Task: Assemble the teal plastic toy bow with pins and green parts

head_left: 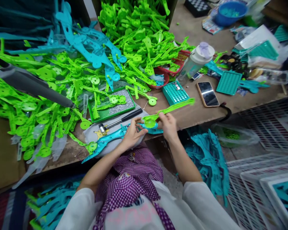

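A long lime-green plastic part (172,108) with a round dished end is held between my two hands, just over the table's front edge. My right hand (168,126) pinches it beside the dish, and its thin arm points up to the right. Closed at the dish's left side is my left hand (133,132), its fingertips against the rim. Beneath that hand lies a long blue plastic part (108,142), partly hidden by the fingers. A small hammer (121,120) with a black handle rests on a grey cloth (88,134) just behind.
Green parts (45,73) heap across the left and back, with blue parts (86,48) on top. A green tray (103,113) holds small metal pieces. Nearby are a teal pin box (175,92), a bottle (196,60) and a phone (207,94). A grey tool (36,81) juts in from the left.
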`<action>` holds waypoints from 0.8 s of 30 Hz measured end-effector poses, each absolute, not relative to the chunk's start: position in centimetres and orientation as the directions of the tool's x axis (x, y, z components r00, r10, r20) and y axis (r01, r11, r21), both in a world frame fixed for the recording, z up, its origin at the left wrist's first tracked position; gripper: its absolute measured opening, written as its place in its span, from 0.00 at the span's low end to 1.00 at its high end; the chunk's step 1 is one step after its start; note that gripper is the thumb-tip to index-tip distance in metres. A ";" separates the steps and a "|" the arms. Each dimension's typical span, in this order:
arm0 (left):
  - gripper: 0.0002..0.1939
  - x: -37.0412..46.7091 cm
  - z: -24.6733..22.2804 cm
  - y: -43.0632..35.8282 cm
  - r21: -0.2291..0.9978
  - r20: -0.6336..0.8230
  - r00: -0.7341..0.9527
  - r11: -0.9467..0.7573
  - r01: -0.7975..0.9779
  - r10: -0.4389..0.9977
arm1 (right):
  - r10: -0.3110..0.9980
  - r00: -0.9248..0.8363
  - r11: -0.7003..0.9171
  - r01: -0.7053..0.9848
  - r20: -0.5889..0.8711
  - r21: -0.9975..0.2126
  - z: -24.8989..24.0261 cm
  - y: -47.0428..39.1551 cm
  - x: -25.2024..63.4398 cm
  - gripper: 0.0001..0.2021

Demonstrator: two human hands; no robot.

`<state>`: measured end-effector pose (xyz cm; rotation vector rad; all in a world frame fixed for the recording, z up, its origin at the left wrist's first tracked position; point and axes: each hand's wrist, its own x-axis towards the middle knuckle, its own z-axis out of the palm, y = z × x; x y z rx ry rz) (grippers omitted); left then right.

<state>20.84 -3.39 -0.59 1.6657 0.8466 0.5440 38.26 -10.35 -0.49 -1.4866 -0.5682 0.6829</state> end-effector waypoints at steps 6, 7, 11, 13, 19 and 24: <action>0.15 25.6 3.1 -0.8 0.478 -0.078 0.866 -0.744 0.467 0.494 | 0.534 0.844 0.009 -0.070 -0.055 -0.998 -0.5 -11.6 43.5 0.17; 0.21 26.9 3.5 -0.8 0.403 -0.138 0.877 -0.782 0.474 0.461 | 0.529 0.846 -0.009 -0.068 -0.062 -0.998 -0.7 -11.8 43.4 0.18; 0.24 30.1 3.3 -0.8 0.284 -0.345 0.865 -0.838 0.467 0.365 | 0.522 0.850 -0.025 -0.062 -0.066 -0.998 -1.7 -12.3 42.4 0.22; 0.17 30.1 2.6 -0.4 0.304 -0.383 0.859 -0.832 0.464 0.339 | 0.521 0.849 -0.032 -0.082 -0.087 -0.996 -1.9 -12.5 42.4 0.24; 0.09 28.5 2.2 2.6 0.368 -0.272 0.861 -0.781 0.505 0.429 | 0.579 0.805 -0.053 -0.120 -0.128 -0.991 -1.6 -12.8 43.3 0.24; 0.10 26.4 3.4 4.6 0.310 0.205 0.730 -0.751 0.583 0.652 | 0.647 0.745 -0.072 -0.153 -0.163 -0.986 -1.9 -12.8 42.4 0.23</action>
